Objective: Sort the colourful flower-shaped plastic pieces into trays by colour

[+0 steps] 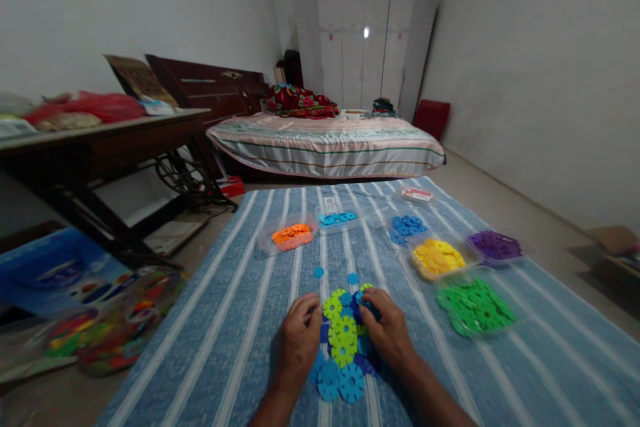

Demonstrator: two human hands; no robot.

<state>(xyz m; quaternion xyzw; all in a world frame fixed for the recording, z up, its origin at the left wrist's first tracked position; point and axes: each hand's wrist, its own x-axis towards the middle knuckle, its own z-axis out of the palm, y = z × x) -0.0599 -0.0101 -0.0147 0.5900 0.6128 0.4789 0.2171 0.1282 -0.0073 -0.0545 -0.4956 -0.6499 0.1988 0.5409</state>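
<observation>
Notched plastic snowflake discs, joined together into a flat-looking piece, lie in front of me. Lime-green discs run down its middle, with light blue discs at the near end and dark blue ones at the sides. At its upper right, my right hand pinches a blue snowflake disc between thumb and fingers. Curled fingers of my left hand are at the piece's left edge; whatever they hold is hidden. Two loose light blue discs lie just beyond the piece.
Clear plastic tubs of discs stand on the striped cloth: orange, light blue, blue, yellow, purple and green. A small box sits at the far edge. Beyond is a bed.
</observation>
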